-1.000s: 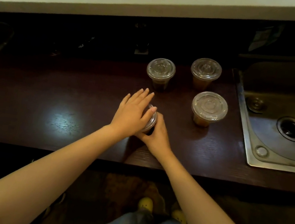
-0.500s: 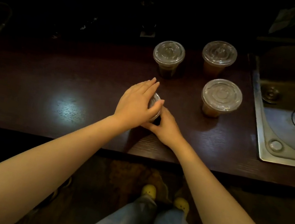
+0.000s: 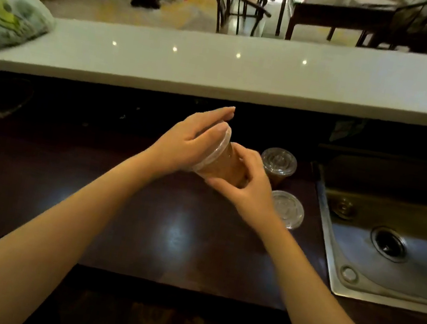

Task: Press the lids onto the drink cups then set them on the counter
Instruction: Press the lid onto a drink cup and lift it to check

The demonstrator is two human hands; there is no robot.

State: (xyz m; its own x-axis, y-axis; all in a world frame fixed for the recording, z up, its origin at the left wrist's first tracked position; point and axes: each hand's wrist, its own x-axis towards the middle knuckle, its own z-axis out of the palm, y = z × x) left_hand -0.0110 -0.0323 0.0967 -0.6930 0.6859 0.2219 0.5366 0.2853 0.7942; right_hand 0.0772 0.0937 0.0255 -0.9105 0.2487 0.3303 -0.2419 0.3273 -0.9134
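Both hands' grip: right hand (image 3: 250,188) wraps cup (image 3: 227,165), left hand (image 3: 190,143) caps lid (image 3: 219,145).

Head view looks down, close over counter (image 3: 222,72).

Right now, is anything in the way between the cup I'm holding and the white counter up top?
Nothing visible blocks it. The held cup is tilted between the left hand and right hand, just below the white counter. The stretch of counter straight ahead looks bare; a printed bag sits far left.
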